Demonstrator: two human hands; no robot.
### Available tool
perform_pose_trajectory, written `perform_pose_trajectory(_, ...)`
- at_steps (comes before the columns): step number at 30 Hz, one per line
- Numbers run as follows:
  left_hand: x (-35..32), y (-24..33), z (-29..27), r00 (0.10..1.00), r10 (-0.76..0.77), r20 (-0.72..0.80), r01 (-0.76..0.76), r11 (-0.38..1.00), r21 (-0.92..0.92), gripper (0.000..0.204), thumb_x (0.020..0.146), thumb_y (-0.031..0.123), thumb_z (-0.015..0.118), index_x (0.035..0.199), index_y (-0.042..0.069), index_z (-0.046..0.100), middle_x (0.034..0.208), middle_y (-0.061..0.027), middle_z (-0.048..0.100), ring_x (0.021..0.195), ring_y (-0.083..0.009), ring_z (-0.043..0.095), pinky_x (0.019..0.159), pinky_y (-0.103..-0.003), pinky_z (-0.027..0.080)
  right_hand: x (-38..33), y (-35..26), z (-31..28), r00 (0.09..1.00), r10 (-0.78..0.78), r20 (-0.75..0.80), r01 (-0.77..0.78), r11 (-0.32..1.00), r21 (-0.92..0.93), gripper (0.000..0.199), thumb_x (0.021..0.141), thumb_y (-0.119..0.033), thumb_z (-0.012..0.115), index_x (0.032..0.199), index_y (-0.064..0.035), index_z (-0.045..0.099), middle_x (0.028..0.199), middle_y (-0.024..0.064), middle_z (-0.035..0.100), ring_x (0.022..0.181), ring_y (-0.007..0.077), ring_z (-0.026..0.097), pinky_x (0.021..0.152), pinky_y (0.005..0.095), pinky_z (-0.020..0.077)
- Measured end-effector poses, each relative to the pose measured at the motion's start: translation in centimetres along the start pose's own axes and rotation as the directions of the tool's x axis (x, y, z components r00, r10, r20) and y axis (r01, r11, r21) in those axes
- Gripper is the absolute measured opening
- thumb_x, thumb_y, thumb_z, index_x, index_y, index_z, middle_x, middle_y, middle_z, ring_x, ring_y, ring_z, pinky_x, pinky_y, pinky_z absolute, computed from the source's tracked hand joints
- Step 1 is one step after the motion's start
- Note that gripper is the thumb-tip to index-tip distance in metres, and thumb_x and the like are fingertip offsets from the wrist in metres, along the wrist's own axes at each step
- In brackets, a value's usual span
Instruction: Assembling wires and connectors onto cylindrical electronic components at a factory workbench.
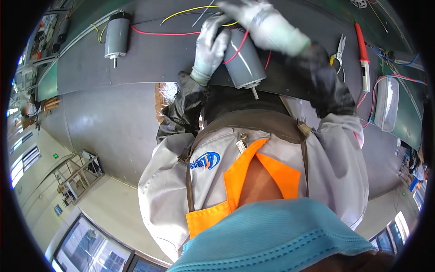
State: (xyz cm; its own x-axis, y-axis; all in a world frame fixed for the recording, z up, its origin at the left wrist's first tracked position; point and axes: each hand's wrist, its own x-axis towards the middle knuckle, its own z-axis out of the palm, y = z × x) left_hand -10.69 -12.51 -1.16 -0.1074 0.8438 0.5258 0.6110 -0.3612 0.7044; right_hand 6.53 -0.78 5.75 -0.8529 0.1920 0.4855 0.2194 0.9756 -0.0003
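Note:
A grey cylindrical electric motor [244, 59] lies on the dark workbench with its shaft pointing toward me. My left hand [210, 50], in a whitish glove, is closed against the motor's left side near its far end. Over that far end is my right hand [274, 29], gloved too; its fingers are smeared by motion, so what they hold cannot be made out. A red wire [240, 47] loops across the motor's body. Beyond the left hand, a yellow wire [186, 12] and a thin grey one [202, 13] stretch over the bench.
Another grey motor [118, 38] with yellow leads stands at the left. To the right lie yellow-handled scissors [339, 52], a red-and-white pen-like tool [363, 56] on a red lead, and a clear plastic container [387, 104]. The bench's near edge [136, 83] runs close to my forearms.

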Motion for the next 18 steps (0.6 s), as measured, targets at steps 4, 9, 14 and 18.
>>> perform_pose_trajectory(4,0.9,-2.5,-3.4,0.954,-0.034,-0.298,0.100,0.973,0.208,0.019,0.092,0.011,0.062,0.108,0.004,0.069,0.098,-0.0135,0.066,0.091,-0.0296,0.063,0.085,-0.041,0.051,-1.8,1.4,-2.0,0.984,0.031,0.174,-0.031,1.000,-0.005,0.016,0.081,-0.012,0.063,0.095,-0.0060,0.068,0.079,0.0129,0.061,0.086,0.0316,0.065,0.108,0.0540,0.0416)
perform_pose_trajectory(9,4.5,-3.9,-4.2,0.976,-0.191,0.101,0.019,0.542,0.840,0.035,0.087,0.038,0.070,0.104,0.007,0.071,0.099,-0.0144,0.068,0.096,-0.0339,0.064,0.082,-0.045,0.051,-3.1,-0.7,-7.6,0.996,0.019,0.088,-0.007,0.992,-0.129,0.012,0.083,-0.018,0.065,0.088,-0.0070,0.066,0.074,0.0129,0.059,0.081,0.0311,0.064,0.097,0.0497,0.0509)
perform_pose_trajectory(14,3.2,-5.9,-11.1,0.517,0.004,0.856,-0.274,0.948,0.162,0.023,0.078,0.008,0.073,0.100,0.005,0.067,0.099,-0.0164,0.066,0.098,-0.0376,0.061,0.084,-0.045,0.051,-7.4,-1.2,-11.4,0.933,0.133,0.335,-0.144,0.989,0.008,0.028,0.085,-0.017,0.068,0.112,-0.0086,0.068,0.077,0.0091,0.064,0.078,0.0290,0.066,0.071,0.0403,0.0522)
perform_pose_trajectory(18,2.2,-1.3,-17.1,0.070,-0.396,0.916,0.127,0.914,0.385,0.020,0.082,0.011,0.075,0.101,0.006,0.074,0.097,-0.0140,0.070,0.096,-0.0303,0.067,0.085,-0.040,0.054,-9.1,-2.2,-15.1,0.853,0.190,0.485,-0.422,0.797,0.431,0.027,0.086,-0.014,0.070,0.110,-0.0013,0.069,0.078,0.0125,0.067,0.074,0.0251,0.069,0.067,0.0366,0.0532)
